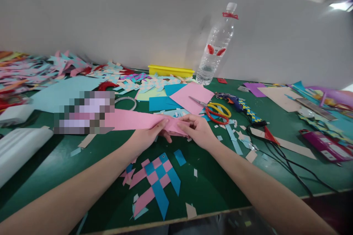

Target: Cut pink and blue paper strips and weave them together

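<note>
A long pink paper strip [135, 119] stretches leftward from my hands above the green table. My left hand [156, 130] pinches it with the thumb on top. Close beside it, my right hand [197, 128] grips the strip's right end between thumb and fingers. Below them lies a woven pink and blue paper fish [158, 172] with a small eye mark. Behind my right hand, scissors [216, 112] with red and yellow handles rest partly on a pink paper square [190, 97], blades parted.
A clear plastic bottle [216, 49] stands at the back near a yellow tray [171, 71]. Blue paper [161, 103] and many scraps lie around. Black cables [284, 161] and a purple packet [325, 146] are at right; a pixelated patch [85, 112] covers something at left.
</note>
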`<state>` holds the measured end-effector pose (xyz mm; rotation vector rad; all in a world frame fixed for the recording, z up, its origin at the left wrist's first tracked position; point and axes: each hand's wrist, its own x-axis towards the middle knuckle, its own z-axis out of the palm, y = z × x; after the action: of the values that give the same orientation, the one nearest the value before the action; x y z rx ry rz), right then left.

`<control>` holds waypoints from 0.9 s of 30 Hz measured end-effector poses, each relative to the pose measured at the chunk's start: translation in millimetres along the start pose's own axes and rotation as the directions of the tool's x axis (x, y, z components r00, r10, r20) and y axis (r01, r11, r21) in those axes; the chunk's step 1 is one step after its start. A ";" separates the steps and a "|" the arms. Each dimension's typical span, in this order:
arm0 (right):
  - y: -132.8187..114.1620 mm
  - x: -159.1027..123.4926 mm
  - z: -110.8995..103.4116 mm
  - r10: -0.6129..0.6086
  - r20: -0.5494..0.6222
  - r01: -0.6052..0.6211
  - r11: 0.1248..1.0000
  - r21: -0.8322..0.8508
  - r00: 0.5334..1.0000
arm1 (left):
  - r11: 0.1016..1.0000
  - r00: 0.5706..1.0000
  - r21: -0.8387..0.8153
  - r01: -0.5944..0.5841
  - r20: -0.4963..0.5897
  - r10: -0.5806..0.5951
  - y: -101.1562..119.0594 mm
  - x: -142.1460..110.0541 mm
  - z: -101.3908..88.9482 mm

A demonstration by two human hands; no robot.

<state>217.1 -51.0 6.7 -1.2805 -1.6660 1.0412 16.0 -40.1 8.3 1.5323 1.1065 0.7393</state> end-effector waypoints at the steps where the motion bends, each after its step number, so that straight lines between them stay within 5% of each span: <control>1: -0.3 -0.9 0.1 -0.063 -0.027 0.061 0.997 -0.050 0.998 | 0.999 1.000 0.023 -0.029 0.007 0.029 -0.9 0.8 -1.3; 7: -2.3 -2.5 -5.0 -0.450 -0.031 0.421 0.856 -0.300 0.893 | 0.994 0.995 -0.083 -0.073 -0.073 0.067 -6.4 7.0 -5.4; 15: 6.7 0.0 -4.6 -0.397 0.093 0.400 0.833 -0.383 0.913 | 0.925 0.986 -0.377 -0.044 -0.167 -0.021 -4.5 9.0 -8.7; 21: 2.2 -6.5 -2.0 -0.542 0.075 0.481 0.663 -0.574 0.837 | 0.973 0.985 -0.213 -0.086 -0.167 0.050 -9.0 7.0 -4.7; 27: 0.4 -7.5 -3.0 -0.596 -0.006 0.520 0.704 -0.484 0.803 | 0.972 0.991 -0.197 -0.128 -0.067 0.117 -10.2 5.7 -6.8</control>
<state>221.5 -57.7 6.7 -0.9770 -2.0603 0.1589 9.3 -32.1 -0.3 1.4239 0.9518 0.9541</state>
